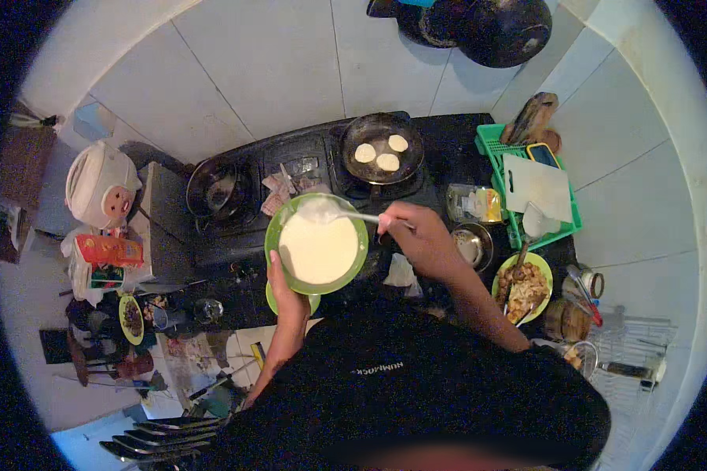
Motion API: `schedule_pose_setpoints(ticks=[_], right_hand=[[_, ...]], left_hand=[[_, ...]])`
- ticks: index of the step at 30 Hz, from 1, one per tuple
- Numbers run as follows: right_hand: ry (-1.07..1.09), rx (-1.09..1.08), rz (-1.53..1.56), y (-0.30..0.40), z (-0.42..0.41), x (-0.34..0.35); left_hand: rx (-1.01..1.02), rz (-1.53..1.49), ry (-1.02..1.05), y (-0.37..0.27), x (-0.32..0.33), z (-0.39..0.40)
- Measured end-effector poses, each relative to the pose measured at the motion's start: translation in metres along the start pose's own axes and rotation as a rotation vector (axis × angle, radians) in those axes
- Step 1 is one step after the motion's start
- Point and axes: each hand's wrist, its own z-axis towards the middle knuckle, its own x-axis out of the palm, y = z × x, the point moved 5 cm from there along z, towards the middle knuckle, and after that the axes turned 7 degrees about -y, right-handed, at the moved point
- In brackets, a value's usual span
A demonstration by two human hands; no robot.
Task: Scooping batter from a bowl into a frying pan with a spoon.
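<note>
My left hand (288, 297) grips the near left rim of a green bowl (360, 250) filled with pale, creamy batter (319, 247). In my right hand (421, 238) is the handle of a ladle or large spoon (353, 216), whose blurred, whitish head is over the far side of the bowl, at the batter. Beyond the bowl, a dark frying pan (368, 126) sits on the right burner of a black gas stove (294, 141). Three small round batter cakes (387, 162) lie apart in it.
A dark wok (212, 191) rests on the left burner, with a checked cloth (277, 197) between the burners. Rightward are a metal bowl (471, 244), a green plate of food (545, 274) and a green basket (498, 132) holding a white cutting board (539, 185). A rice cooker (97, 182) stands left.
</note>
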Motion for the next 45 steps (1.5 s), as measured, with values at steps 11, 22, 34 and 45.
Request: schedule_pose_setpoints(ticks=[11, 22, 34, 45], right_hand=[[-0.023, -0.032, -0.383, 0.059, -0.084, 0.027], [-0.061, -0.056, -0.621, 0.071, -0.123, 0.061], [0.153, -0.005, -0.634, 0.047, -0.152, 0.075], [0.094, 0.096, -0.431, 0.054, -0.157, 0.092]], left_hand=[[-0.044, -0.025, 0.085, 0.016, -0.053, -0.043], [0.003, 0.095, 0.093, 0.027, -0.092, -0.067], [0.027, 0.206, 0.188, 0.028, -0.105, -0.068], [-0.044, 0.058, 0.206, 0.018, -0.105, -0.071]])
